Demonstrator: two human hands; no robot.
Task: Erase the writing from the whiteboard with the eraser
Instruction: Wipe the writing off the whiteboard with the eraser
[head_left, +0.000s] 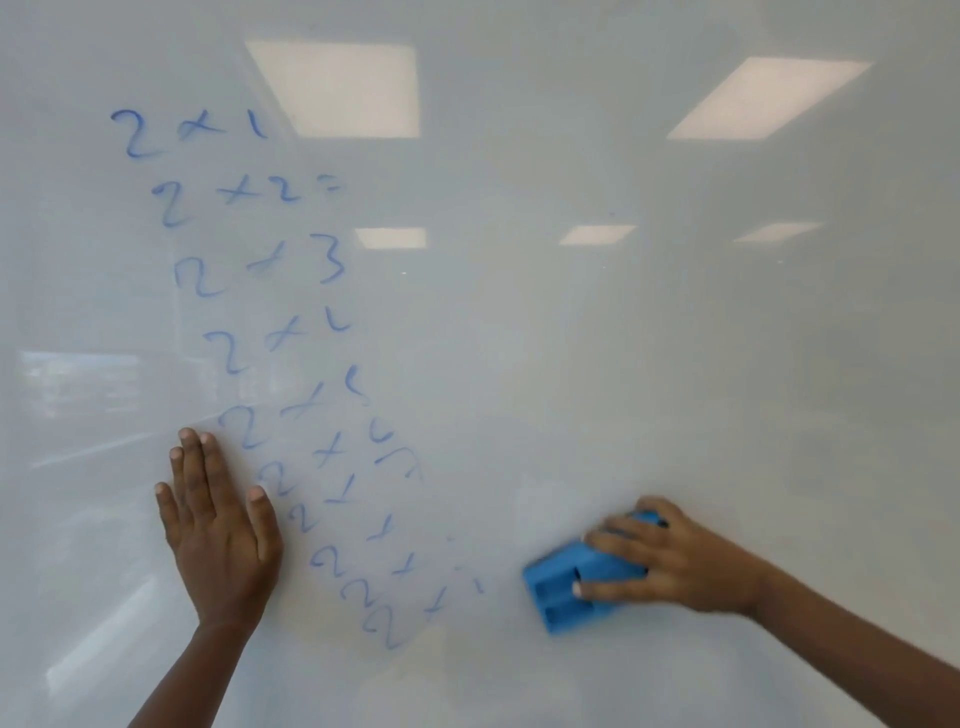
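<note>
A glossy whiteboard (623, 338) fills the view. Blue handwritten sums (260, 270) run in a slanting column down its left half, each row starting with a 2 and a cross; their right-hand ends are wiped away or smeared. My right hand (680, 561) grips a blue block eraser (563, 587) and presses it against the board at the lower right, just right of the lowest rows. My left hand (218, 525) lies flat on the board with its fingers spread, left of the lower rows of writing.
Ceiling light panels (337, 88) and a room behind me reflect in the board's surface. The right half of the board carries no writing.
</note>
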